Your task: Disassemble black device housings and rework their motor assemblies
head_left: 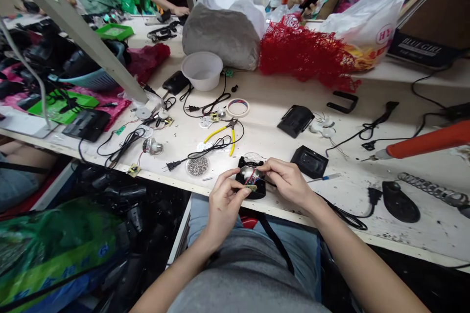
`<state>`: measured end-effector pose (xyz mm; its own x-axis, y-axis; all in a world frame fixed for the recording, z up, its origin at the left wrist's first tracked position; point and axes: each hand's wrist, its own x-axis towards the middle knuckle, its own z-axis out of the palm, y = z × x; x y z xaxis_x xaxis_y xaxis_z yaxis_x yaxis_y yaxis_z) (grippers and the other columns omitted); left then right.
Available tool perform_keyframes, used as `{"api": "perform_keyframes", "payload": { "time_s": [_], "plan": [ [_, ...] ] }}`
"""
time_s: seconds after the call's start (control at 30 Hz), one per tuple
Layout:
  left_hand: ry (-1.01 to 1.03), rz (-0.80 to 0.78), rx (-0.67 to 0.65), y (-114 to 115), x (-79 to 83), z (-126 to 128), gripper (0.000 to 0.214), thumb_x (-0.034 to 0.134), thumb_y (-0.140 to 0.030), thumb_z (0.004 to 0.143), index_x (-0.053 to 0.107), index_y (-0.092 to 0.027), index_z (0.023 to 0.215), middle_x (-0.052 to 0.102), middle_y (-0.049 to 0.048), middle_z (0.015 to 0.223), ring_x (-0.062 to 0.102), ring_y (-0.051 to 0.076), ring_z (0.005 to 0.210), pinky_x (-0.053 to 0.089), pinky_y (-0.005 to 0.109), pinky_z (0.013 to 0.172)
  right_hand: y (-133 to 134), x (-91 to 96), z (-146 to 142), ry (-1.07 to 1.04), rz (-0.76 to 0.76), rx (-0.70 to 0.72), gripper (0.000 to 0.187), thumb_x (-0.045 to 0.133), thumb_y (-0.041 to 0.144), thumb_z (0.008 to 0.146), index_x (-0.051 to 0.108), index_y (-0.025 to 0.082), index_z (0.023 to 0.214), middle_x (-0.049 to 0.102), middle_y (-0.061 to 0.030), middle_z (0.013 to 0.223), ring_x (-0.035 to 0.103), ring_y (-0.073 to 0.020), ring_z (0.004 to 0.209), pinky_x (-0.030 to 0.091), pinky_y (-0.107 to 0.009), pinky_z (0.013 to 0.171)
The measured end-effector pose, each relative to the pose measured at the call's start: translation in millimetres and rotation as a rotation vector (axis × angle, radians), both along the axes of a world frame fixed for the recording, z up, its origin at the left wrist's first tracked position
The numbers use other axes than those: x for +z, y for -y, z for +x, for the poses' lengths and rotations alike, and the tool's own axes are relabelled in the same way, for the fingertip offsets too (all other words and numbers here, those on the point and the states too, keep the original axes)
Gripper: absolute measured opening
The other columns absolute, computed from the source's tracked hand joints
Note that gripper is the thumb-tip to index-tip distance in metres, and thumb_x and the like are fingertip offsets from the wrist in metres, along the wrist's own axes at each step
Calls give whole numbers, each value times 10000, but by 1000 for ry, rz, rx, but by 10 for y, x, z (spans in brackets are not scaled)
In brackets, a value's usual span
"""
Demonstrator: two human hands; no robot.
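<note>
At the table's front edge lies a small open black plastic housing (257, 191) with a silver round part (248, 172) and red and blue wires inside. My left hand (225, 200) is at its left side, thumb and finger closed on a small circuit board (251, 188) at the front of the housing. From the right, my right hand (286, 181) reaches in with its fingertips pressed together at the edge of the silver part. Its thumb tip is partly hidden. Left of the hands stand a dish of small screws (197, 166) and yellow-handled pliers (232, 139).
An orange electric screwdriver (429, 139) juts in from the right. Black covers (295, 121), a black tray-like shell (310, 162), power cords (360, 222), a tape roll (237, 107) and a white bowl (202, 71) lie around. Two people sit across the table.
</note>
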<state>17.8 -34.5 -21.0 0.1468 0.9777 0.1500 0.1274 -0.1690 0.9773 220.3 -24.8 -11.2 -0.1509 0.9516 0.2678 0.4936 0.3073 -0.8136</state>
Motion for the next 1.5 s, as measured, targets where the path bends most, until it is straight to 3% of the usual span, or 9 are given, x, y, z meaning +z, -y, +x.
{"api": "perform_keyframes", "payload": {
  "time_s": [0.27,0.67,1.1,1.27,1.37,1.5],
  "plan": [
    [10,0,-11,-42,16,7,131,724,-313,836,719,-188,796,676,123,1165,688,217,980,574,273,684,-50,75,49,70,-38,7,163,534,168,836,695,189,850,704,-13,732,578,-126,581,431,-237,566],
    [-46,12,5,-101,123,72,137,740,-327,826,727,-198,782,675,108,1142,673,189,886,481,222,540,-120,107,158,51,-33,38,239,515,199,869,754,193,863,755,-31,771,672,-157,651,512,-267,645],
    [-17,38,-12,-96,66,76,154,741,-337,831,722,-191,790,637,126,1187,688,233,1016,584,289,694,-110,78,165,24,-30,44,230,518,202,874,748,204,876,757,-39,805,685,-173,694,531,-285,676],
    [-115,100,-128,-107,116,55,193,698,-308,864,652,-170,737,580,165,1392,699,239,991,544,262,588,-100,82,168,54,13,62,235,499,169,882,733,190,890,735,-39,782,675,-165,690,524,-278,666],
    [-147,140,-212,-118,118,50,176,666,-277,885,606,-173,756,609,171,1366,717,219,923,515,233,519,-67,83,163,96,64,65,233,484,146,897,716,177,900,723,-43,786,677,-163,700,521,-274,661],
    [-228,284,-240,-126,41,41,131,631,-239,910,586,-184,801,637,172,1310,705,240,1025,579,278,621,9,53,117,182,157,66,201,478,147,931,676,168,909,695,-57,796,667,-166,712,517,-271,649]
  ]
}}
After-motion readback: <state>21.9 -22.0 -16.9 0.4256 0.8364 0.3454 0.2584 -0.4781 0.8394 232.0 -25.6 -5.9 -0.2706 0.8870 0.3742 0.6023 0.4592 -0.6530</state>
